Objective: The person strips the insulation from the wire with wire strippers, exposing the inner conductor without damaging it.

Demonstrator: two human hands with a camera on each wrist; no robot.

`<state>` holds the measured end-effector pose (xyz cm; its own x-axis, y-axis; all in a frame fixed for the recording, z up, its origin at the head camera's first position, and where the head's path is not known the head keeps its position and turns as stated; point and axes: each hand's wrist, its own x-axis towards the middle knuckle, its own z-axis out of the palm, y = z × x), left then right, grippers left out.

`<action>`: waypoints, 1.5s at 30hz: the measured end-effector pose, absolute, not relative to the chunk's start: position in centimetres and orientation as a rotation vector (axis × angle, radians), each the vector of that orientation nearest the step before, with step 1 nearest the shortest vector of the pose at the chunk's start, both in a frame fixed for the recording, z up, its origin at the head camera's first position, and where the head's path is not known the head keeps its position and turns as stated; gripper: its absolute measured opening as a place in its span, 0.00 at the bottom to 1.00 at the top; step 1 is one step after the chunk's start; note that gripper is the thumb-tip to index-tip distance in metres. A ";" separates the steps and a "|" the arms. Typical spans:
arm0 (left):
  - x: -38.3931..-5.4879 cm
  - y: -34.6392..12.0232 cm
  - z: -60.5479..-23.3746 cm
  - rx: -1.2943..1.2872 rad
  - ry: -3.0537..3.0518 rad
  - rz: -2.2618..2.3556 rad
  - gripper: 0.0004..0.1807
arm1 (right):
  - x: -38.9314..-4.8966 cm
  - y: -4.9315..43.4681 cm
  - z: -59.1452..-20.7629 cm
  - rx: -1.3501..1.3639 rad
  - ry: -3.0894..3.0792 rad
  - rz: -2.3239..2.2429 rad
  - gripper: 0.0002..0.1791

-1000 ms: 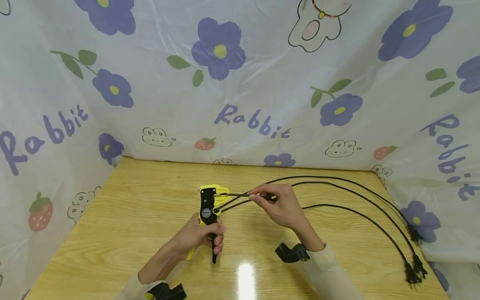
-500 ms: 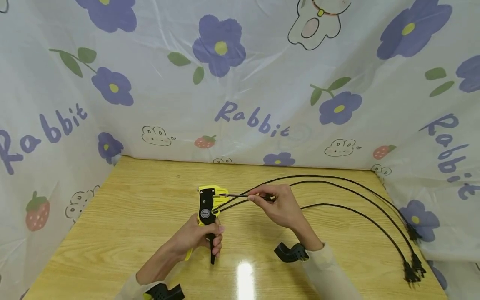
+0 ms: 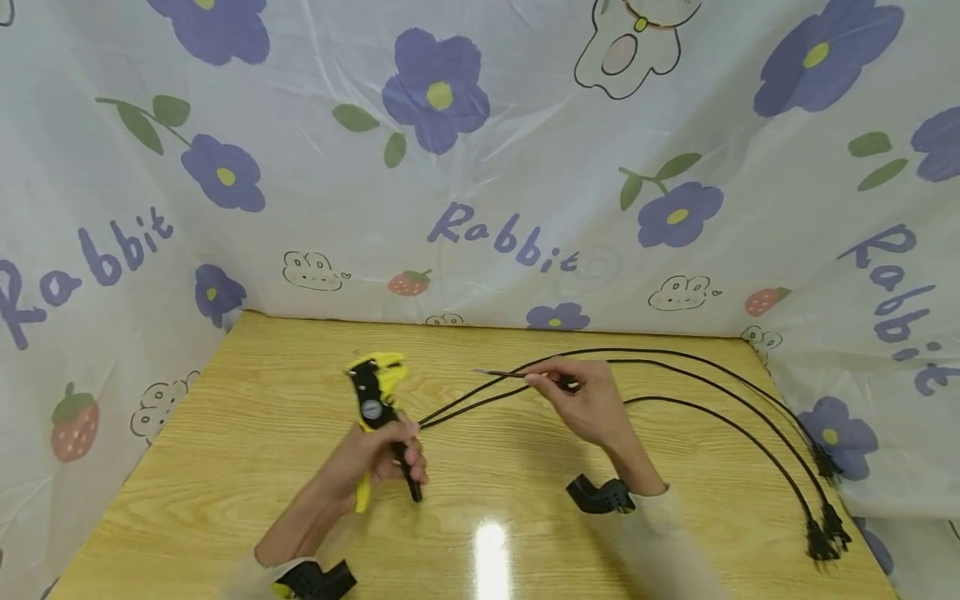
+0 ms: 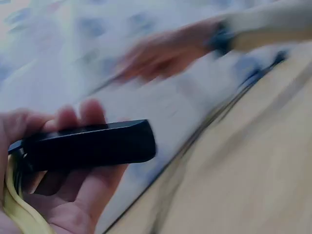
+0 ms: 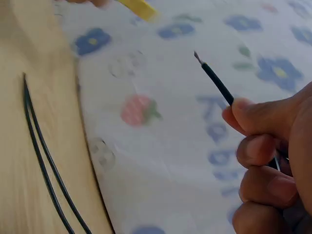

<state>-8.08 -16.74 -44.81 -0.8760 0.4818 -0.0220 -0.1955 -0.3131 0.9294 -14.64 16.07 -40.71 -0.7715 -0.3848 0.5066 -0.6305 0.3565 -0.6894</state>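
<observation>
The left hand (image 3: 381, 454) grips a yellow and black tool (image 3: 372, 393), with fingers wrapped around its black handle. To the right of the tool, the right hand (image 3: 588, 402) pinches a thin black wire (image 5: 218, 84) with the thumb and fingers. The wire's tip (image 5: 197, 56) is bare, and it points toward the tool but is apart from it. Two black cords (image 3: 652, 362) stretch over the bench (image 3: 262, 433) from near the tool. Three black plugs (image 3: 820, 546) sit well to the right of the tool. Behind the tool hangs a white cloth (image 3: 525, 167) with purple flowers.
</observation>
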 end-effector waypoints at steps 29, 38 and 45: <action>-7.6 -20.6 -47.0 0.124 1.716 2.161 0.09 | -14.6 17.7 -41.9 0.846 -2.466 1.424 0.05; -7.7 -18.7 -46.6 0.113 1.705 2.118 0.14 | -14.4 17.4 -41.9 0.841 -2.489 1.407 0.04; -8.2 -18.3 -46.8 0.185 1.719 2.122 0.10 | -14.7 16.7 -42.7 0.909 -2.492 1.401 0.05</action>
<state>-8.18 -18.31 -46.78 -0.9104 0.3869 -0.1466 -0.2236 -0.1622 0.9611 -14.73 16.74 -42.67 -0.8071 -0.4352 0.3990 -0.5671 0.3832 -0.7291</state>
